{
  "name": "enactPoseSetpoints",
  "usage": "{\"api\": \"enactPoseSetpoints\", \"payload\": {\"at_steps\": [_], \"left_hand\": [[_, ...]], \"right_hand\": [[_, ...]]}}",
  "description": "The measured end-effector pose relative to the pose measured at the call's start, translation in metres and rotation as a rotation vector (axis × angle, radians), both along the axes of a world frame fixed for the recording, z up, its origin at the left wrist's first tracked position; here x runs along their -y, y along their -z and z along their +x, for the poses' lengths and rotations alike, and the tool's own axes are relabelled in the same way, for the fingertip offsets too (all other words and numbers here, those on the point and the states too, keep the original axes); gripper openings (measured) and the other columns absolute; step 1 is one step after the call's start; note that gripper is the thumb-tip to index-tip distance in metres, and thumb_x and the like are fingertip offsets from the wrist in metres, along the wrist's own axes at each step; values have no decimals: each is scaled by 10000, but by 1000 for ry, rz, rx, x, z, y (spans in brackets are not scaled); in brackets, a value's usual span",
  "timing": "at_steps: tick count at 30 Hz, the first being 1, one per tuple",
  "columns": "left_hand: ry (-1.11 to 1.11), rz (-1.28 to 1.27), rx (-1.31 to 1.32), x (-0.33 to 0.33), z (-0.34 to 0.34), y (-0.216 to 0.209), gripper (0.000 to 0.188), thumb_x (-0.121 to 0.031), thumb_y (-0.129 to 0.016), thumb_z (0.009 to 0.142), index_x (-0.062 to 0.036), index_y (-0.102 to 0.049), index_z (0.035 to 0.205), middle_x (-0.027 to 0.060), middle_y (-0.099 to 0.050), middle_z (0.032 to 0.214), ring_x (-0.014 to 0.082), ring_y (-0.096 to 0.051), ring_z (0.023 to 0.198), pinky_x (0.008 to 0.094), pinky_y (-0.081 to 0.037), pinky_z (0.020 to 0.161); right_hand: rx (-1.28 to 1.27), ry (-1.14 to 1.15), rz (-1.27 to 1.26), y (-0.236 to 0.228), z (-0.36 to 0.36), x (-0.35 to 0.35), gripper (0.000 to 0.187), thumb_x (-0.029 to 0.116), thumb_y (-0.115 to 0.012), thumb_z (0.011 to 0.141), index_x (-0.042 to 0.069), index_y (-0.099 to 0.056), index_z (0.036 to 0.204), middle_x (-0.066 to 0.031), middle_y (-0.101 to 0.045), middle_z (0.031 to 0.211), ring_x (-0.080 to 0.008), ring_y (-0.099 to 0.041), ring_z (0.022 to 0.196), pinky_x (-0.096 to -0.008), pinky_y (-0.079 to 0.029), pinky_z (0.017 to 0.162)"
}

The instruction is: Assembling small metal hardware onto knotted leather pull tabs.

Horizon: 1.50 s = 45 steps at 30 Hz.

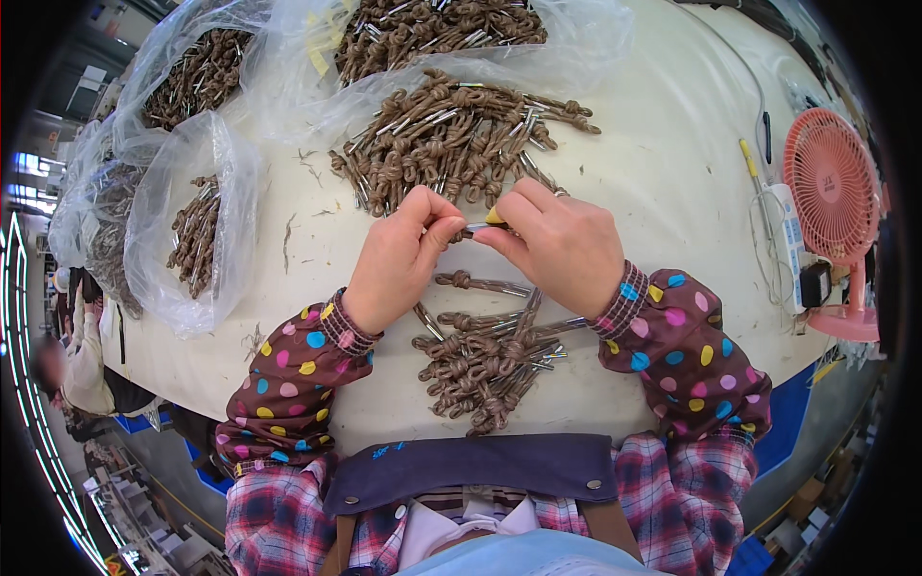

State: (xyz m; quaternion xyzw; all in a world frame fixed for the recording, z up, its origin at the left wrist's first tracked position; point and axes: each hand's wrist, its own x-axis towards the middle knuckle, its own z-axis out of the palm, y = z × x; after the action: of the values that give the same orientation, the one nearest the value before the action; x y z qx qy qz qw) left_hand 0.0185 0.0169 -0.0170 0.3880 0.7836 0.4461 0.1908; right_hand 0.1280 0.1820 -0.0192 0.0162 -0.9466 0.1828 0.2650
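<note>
Both hands meet above the middle of the table, fingers pinched together. My left hand grips one end of a brown cord with a metal tip. My right hand pinches the other side of it, and a small yellow piece shows at its fingertips; I cannot make out what that is. Just beyond the hands lies a large heap of knotted brown cords with silvery tips. Nearer to me, below the hands, sits a smaller pile of knotted cords.
Clear plastic bags of cords stand at the left, and another full bag at the far side. On the right are a pink fan, a white power strip and a yellow-handled tool. A person is at the far left.
</note>
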Motion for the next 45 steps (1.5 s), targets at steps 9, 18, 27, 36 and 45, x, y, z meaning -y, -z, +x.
{"api": "enactPoseSetpoints", "payload": {"at_steps": [9,18,27,36,45], "left_hand": [[-10,30,-16,1,1,3,117,-125,-552,951,-13,-522,966,78,-586,709,168,-561,595,286,-459,569],[55,281,139,0,-4,15,124,-65,-581,924,-21,-497,1003,109,-619,974,175,-625,813,280,-510,722],[157,144,-600,-1,-7,0,243,-70,-742,752,-66,-627,966,86,-618,995,261,-601,891,335,-508,741],[124,167,-678,-3,-8,-3,141,-45,-721,754,-57,-637,867,43,-659,870,243,-610,816,321,-505,693],[48,125,10,1,-2,2,119,-110,-567,942,4,-575,974,94,-676,904,165,-645,750,284,-517,642]], "right_hand": [[0,-6,60,-1,1,1,278,315,-701,795,92,-539,767,-36,-498,726,-214,-564,566,-326,-443,497],[257,14,-683,-1,-3,-24,234,232,-724,828,36,-614,892,-34,-630,773,-82,-537,594,-223,-432,551],[309,-16,-855,-4,0,-13,189,143,-728,820,-9,-630,874,-5,-604,701,-39,-480,625,-210,-415,571],[207,-2,-783,-5,1,-5,180,110,-740,805,-12,-624,869,-10,-583,685,-46,-457,624,-213,-405,565],[149,-95,-574,-1,3,-12,245,126,-762,777,15,-620,944,-66,-641,785,-95,-611,709,-248,-495,616]]}}
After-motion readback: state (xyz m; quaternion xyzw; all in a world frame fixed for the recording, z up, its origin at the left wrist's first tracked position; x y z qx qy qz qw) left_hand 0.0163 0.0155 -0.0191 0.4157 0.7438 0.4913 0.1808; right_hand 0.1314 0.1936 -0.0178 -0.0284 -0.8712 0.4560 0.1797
